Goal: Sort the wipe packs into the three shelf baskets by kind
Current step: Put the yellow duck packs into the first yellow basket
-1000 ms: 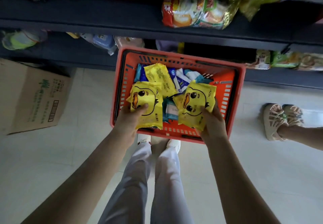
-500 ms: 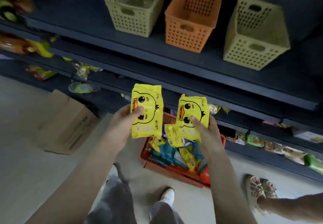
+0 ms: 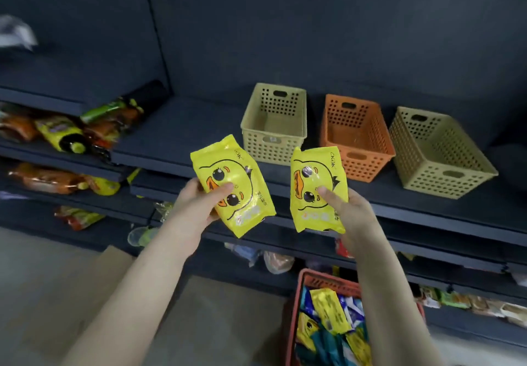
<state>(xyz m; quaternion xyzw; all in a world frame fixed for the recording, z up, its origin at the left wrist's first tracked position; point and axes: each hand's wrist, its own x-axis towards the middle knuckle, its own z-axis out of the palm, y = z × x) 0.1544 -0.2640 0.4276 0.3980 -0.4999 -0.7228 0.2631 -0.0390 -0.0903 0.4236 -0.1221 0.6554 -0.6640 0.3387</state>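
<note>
Two yellow duck-print wipe packs are held up in front of the shelf (image 3: 199,137), one clasped in the left hand (image 3: 196,206) and one (image 3: 316,191) in the right hand (image 3: 353,217), both short of the baskets. The left beige basket (image 3: 273,123), orange basket (image 3: 356,137) and right beige basket (image 3: 439,154) all appear empty. The red shopping basket (image 3: 319,283) on the floor holds many mixed packs, so sorting has barely begun.

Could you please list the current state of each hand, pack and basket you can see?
Left hand: holding left duck pack.
Right hand: holding right duck pack.
Left beige basket: empty.
Orange basket: empty.
Right beige basket: inside partly hidden.
Red shopping basket: holds mixed packs.
</note>
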